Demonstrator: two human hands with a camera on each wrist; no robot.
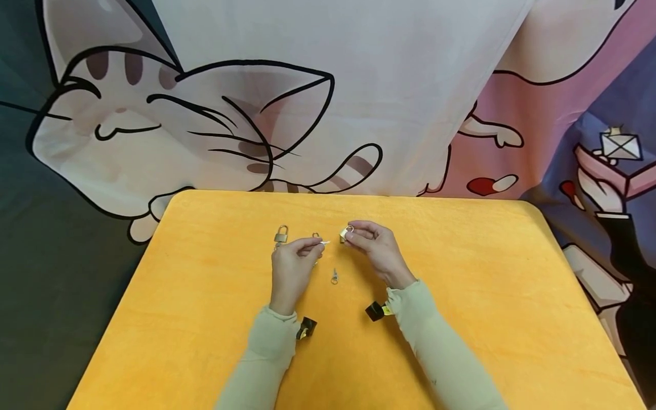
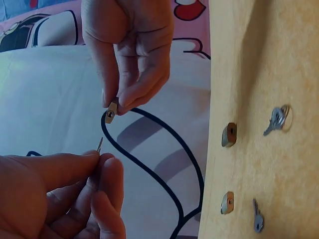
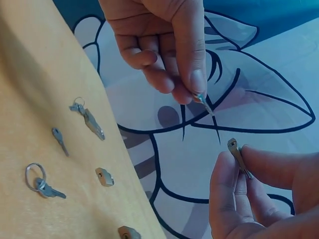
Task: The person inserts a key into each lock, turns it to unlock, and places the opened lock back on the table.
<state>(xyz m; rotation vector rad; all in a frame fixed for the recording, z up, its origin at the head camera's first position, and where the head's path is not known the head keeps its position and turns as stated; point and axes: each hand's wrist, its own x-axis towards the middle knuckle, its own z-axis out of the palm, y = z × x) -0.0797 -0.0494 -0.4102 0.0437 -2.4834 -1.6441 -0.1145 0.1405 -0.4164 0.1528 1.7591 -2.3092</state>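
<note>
My left hand (image 1: 293, 273) pinches a small key (image 2: 100, 143) between thumb and fingers, its blade sticking out toward my right hand (image 1: 376, 250). The right hand holds a small brass padlock (image 3: 238, 155) between thumb and fingertips, keyhole side facing the key. A short gap separates the key's tip from the padlock (image 2: 110, 115) in both wrist views. Both hands are raised over the yellow table. Behind the left hand stand two more padlocks, one in plain sight (image 1: 281, 234) and another mostly covered by the fingers, only its shackle (image 1: 315, 234) showing.
On the yellow table (image 1: 461, 273), a key with a ring (image 1: 335, 277) lies between the forearms. The right wrist view also shows a loose key (image 3: 60, 140) and another ringed bunch (image 3: 92, 122). A cartoon-printed cloth (image 1: 410, 85) hangs behind the far edge.
</note>
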